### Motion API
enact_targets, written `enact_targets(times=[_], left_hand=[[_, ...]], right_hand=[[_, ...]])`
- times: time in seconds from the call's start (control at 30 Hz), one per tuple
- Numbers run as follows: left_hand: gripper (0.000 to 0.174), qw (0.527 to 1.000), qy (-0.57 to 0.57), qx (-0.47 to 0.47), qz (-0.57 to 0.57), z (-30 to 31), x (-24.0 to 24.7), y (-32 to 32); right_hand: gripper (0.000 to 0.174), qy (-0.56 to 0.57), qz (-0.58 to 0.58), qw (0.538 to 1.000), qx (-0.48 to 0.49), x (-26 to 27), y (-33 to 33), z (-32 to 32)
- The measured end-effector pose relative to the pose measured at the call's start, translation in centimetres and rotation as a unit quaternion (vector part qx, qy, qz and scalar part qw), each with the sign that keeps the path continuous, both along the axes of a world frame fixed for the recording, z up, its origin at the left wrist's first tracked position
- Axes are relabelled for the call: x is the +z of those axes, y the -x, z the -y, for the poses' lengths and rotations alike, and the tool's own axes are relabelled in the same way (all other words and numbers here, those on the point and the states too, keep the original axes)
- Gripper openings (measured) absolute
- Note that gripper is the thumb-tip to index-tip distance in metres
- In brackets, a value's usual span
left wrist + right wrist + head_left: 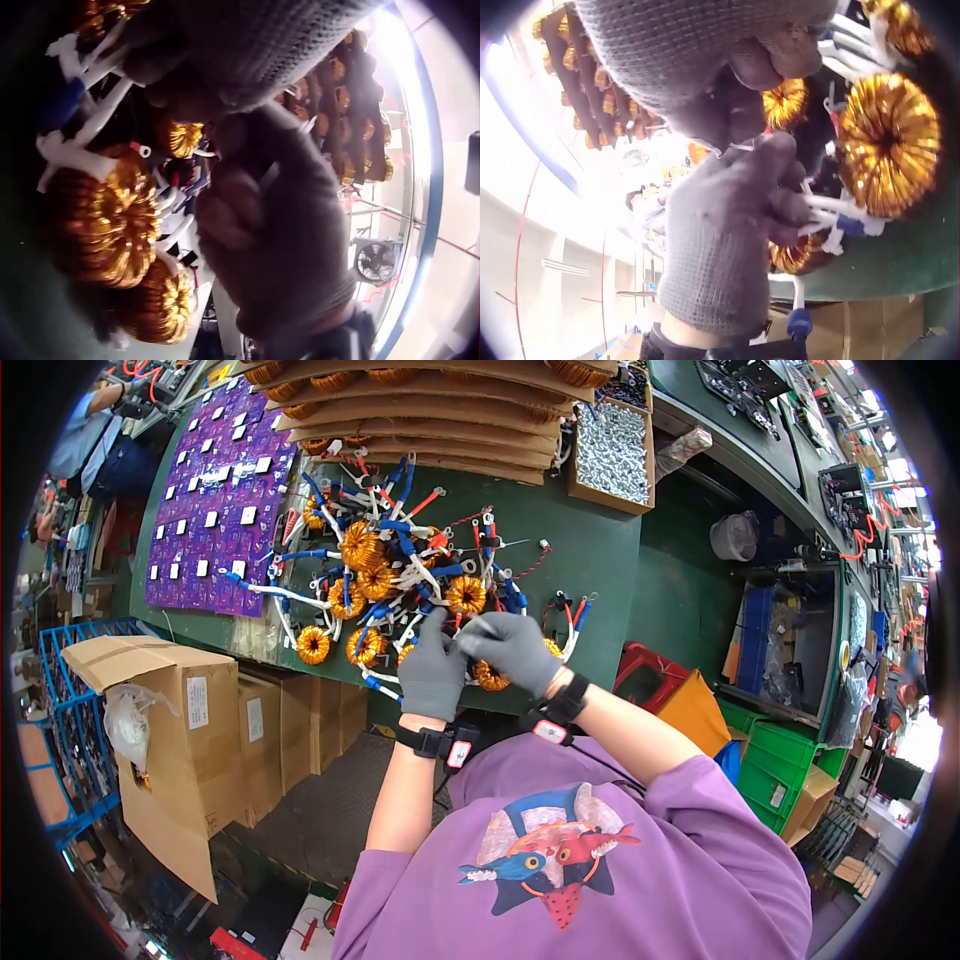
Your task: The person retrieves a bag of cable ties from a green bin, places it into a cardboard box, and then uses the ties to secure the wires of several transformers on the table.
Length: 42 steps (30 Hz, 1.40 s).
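Both hands wear grey gloves and meet at the table's front. The left hand (432, 670) has its fingers curled, pinching a thin white strip (741, 146); white leads (825, 204) come out beside its fingers. Close against it, the right hand (512, 650) pinches the same strip, its fingers bent; the strip's ends are hidden. Around them lie copper-wound ring coils (466, 595) with white leads and blue sleeves. One large coil (889, 144) is beside the hands in the right wrist view, another (112, 217) in the left wrist view.
Purple boards with white blocks (212, 518) cover the table's left side. Cardboard layers with coils (420, 435) and a box of silvery parts (612, 452) stand at the back. Cardboard boxes (190, 710) are at the left front; green crates (785, 765) stand at right.
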<state>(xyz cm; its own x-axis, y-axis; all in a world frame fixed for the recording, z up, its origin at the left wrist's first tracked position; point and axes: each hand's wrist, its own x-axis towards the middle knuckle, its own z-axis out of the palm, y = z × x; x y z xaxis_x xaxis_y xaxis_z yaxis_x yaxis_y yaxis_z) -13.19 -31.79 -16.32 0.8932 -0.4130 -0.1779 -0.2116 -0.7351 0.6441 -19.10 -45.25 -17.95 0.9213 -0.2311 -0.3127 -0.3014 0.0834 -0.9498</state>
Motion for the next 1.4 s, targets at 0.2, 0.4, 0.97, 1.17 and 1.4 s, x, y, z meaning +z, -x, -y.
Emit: enact_targets(times=[0.2,0.4,0.97,1.17,1.4], left_hand=[[0.021,0.986,0.124,-0.021,0.106,1.1,1.9,2.7],[0.049,0.996,-0.057,-0.064,0.033,5.5,-1.4,4.4],[0.033,0.876,0.297,0.122,-0.359,3.7,0.1,3.7],[0.042,0.850,0.321,0.031,-0.416,3.7,-0.4,3.9],[0.040,0.983,0.124,-0.042,-0.129,5.2,-1.4,5.5]], right_hand=[[0.043,0.070,-0.140,0.979,-0.133,1.9,3.7,8.4],[0.035,0.112,-0.117,0.980,-0.112,1.7,7.0,8.6],[0.022,-0.039,-0.133,0.977,-0.160,-0.8,5.7,7.9],[0.020,-0.075,-0.033,0.987,-0.139,1.8,6.5,8.7],[0.025,0.022,-0.094,0.995,0.004,2.7,6.6,8.9]])
